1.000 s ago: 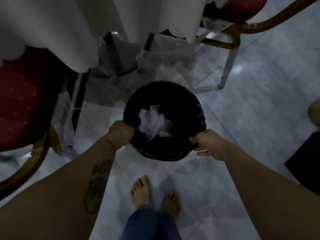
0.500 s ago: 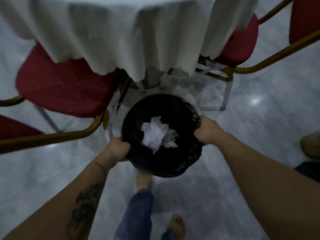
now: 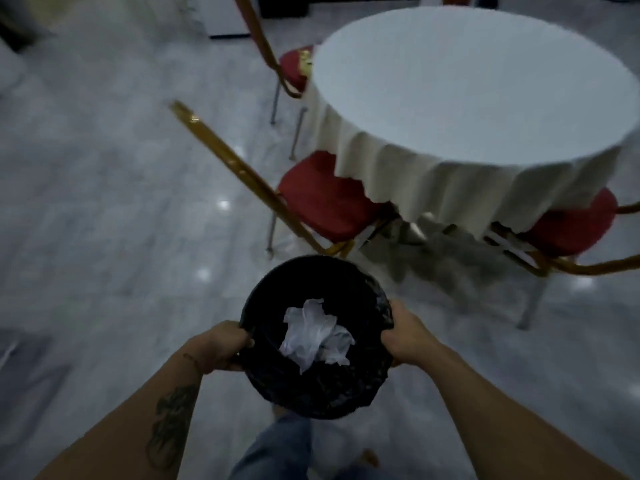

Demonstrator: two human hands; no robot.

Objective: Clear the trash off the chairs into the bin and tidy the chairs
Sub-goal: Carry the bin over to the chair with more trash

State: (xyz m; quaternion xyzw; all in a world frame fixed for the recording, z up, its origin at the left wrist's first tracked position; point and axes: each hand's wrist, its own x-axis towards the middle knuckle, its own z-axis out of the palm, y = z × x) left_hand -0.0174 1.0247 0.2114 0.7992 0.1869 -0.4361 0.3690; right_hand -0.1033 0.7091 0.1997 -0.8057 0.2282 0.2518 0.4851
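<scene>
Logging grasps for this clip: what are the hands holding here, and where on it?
Both hands hold the black bin by its rim: left hand on its left edge, right hand on its right. Crumpled paper lies inside.

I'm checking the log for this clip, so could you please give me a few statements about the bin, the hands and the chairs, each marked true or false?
1. Both hands hold the bin by its rim, the left hand on one side and the right hand on the other. True.
2. The bin is empty. False: crumpled white paper lies inside the black liner.
3. The round table is covered with a white cloth. True.
4. The chair seats are blue. False: the near chair and the others have red seats on gold frames.
5. Trash lies on the near chair's seat. False: the visible part of the seat is bare.
</scene>
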